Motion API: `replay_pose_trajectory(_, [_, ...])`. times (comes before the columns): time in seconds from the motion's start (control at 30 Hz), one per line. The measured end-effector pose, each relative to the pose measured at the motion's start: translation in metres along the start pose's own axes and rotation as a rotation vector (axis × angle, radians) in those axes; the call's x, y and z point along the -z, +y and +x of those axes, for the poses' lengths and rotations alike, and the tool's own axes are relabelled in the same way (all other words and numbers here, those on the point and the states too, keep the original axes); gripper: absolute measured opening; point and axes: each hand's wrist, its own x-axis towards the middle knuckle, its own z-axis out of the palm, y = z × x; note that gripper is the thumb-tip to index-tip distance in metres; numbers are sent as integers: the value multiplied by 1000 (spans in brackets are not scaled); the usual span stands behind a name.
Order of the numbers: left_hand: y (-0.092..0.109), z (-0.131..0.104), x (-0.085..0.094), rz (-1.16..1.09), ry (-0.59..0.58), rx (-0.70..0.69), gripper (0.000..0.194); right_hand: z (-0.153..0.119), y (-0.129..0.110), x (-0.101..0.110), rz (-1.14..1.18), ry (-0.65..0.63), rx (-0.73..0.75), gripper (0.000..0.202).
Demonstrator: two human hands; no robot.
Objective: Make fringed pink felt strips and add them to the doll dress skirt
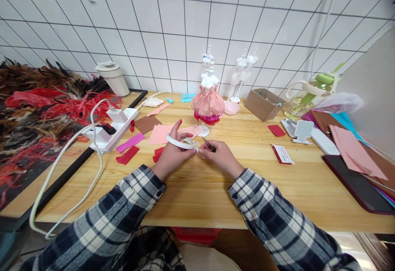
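Observation:
Near the middle of the table, my left hand (174,155) has a roll of white tape (179,142) around it, the ring lying across the palm and fingers. Its thumb meets the fingertips of my right hand (220,155) at the tape's near end. Small dark scissors (209,144) are held in my right hand, their tips pointing up and left. Just behind the hands stands a small white mannequin (210,80) wearing a pink gathered skirt (208,101) with magenta and red ruffles below. What lies between the fingertips is too small to make out.
Crepe paper pieces (130,142) lie left of the hands. A power strip (120,130) with looping white cables is farther left, by feathers (40,81). Behind stand a white cup (113,79), a cardboard box (263,105) and a green-lidded jug (311,94). A phone stand (303,131) is at right.

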Motion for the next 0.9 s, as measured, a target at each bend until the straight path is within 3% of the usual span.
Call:
replay_pose_trajectory(0.17, [5,2,2,-45,121,-10,105,-4,-3,-7,64,64,69,31])
replay_pose_trajectory(0.3, [5,3,3,-135,165,4,103,-7,-5,-5,31,99,83,51])
replay_pose_trajectory(0.4, [5,4,4,-160,175,26,105,-8,-5,3,-52,127,121,40])
replay_pose_trajectory(0.53, [6,4,4,-180,169,67,106,-10,-6,8,-296,39,169,57])
replay_pose_trajectory(0.67, [7,3,3,-169,160,74,105,-11,-8,3,-522,-33,156,51])
replay_pose_trajectory(0.9, [4,2,2,-161,127,71,107,-10,-7,-1,-624,-42,148,52])
